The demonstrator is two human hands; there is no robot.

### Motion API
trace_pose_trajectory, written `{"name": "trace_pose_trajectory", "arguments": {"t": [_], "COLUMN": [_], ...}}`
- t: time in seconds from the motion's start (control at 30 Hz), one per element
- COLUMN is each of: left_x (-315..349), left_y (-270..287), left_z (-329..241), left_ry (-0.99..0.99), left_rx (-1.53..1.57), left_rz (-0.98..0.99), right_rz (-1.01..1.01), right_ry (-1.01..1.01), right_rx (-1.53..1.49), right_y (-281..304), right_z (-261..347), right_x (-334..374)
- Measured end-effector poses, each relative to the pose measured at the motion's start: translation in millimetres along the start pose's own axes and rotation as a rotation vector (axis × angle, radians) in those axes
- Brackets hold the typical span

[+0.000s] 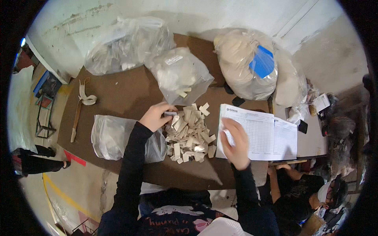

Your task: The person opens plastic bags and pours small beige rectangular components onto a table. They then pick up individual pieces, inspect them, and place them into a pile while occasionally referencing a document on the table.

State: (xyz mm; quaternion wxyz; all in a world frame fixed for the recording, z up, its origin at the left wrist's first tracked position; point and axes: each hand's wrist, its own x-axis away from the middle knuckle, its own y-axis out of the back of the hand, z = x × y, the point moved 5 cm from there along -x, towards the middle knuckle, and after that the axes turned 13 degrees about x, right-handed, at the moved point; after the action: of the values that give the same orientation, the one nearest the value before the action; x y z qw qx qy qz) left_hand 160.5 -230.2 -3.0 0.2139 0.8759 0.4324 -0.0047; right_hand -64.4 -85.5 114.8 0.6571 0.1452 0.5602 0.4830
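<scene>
A heap of small flat beige-grey pieces [191, 135], some of them shiny, lies in the middle of the brown table. My left hand [157, 117] is at the heap's upper left edge, its thumb and fingers pinching a small pale strip [170, 113]. To the right of the heap, my right hand [237, 144] hovers over the left part of an open record book [256, 133] with printed tables. Its fingers are curved and slightly blurred, with a gap between them and the thumb; nothing plainly shows in it.
Clear plastic bags [128, 47] of pieces stand at the back, with another bag [179, 74] before them. A half-full bag [108, 135] lies left of the heap. Large beige-filled bags [246, 65] are back right. A wooden-handled tool [76, 122] lies far left. Another person [299, 192] sits lower right.
</scene>
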Motion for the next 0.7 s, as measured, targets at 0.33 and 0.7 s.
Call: {"name": "trace_pose_trajectory", "arguments": {"t": [0.33, 0.7], "left_x": [-3, -8], "left_y": [9, -8], "left_z": [-33, -40], "left_ry": [0.355, 0.234], "left_rx": [0.568, 0.566], "left_rz": [-0.177, -0.083], "right_rz": [0.320, 0.338], "right_ry": [-0.125, -0.083], "right_rx": [0.030, 0.067], "right_y": [-80, -80], "right_z": [-53, -51], "right_x": [30, 29]}}
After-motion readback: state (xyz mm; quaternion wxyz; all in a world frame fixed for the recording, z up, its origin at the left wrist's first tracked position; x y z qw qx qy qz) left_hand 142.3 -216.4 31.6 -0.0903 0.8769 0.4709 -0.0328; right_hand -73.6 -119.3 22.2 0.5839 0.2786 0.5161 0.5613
